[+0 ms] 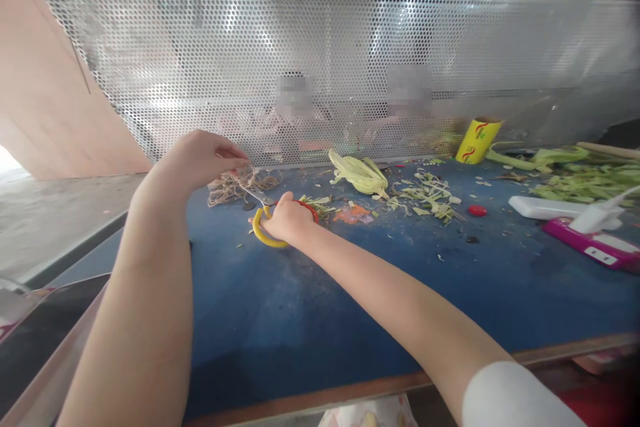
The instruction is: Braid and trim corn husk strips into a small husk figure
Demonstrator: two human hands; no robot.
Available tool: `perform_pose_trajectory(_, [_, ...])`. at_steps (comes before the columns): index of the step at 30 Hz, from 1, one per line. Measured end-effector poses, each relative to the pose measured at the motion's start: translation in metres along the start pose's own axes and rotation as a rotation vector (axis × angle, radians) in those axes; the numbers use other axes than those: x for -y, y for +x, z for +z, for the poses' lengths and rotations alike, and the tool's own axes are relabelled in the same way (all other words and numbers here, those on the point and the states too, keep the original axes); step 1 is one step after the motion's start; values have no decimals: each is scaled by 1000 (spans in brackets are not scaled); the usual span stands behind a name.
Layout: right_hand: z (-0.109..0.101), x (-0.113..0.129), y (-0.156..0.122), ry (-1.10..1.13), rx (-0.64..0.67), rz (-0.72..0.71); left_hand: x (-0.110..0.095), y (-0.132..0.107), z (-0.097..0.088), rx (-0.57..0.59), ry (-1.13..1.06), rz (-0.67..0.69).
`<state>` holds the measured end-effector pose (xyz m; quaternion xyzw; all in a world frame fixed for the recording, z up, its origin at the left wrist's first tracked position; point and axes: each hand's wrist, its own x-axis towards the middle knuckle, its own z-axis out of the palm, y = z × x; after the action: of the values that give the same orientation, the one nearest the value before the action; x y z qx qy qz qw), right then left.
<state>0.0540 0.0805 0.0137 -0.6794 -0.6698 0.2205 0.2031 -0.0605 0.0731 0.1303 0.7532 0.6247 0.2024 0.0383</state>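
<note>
My right hand (290, 219) is closed round the handles of a pair of scissors (270, 235), one loop yellow and the other red. Their metal blades point away to the left, toward a tangle of brown twine (223, 190) on the blue table (280, 307). Just above the twine, my left hand (207, 157) has its thumb and fingers pinched together; a thin strand seems to run from the fingertips down by the blade tips. Corn husks (359, 173) tied or gathered into a pale green bundle lie beyond the right hand.
Husk scraps (433, 195) and an orange patch (353, 213) lie mid-table. Further right are a red disc (477, 211), a yellow tube (477, 140), a white bar-shaped item (535, 207) and a magenta power strip (590, 243). A perforated metal screen (200, 73) borders the back; people show behind it.
</note>
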Motion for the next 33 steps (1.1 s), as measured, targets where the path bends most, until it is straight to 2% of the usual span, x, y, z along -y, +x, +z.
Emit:
perform_pose_trajectory(7, [15,9,17,75,70,57,10,2,0,26,-3,19])
perform_pose_trajectory(13, [19,17,17,127,102,118,13,5,0,43,-18,32])
perform_pose_trajectory(18, [16,21,14,148,83,97,8,1,-1,53,-32,31])
perform_pose_trajectory(33, [16,19,11,35,70,-7,6,-4,-8,-73,-87,77])
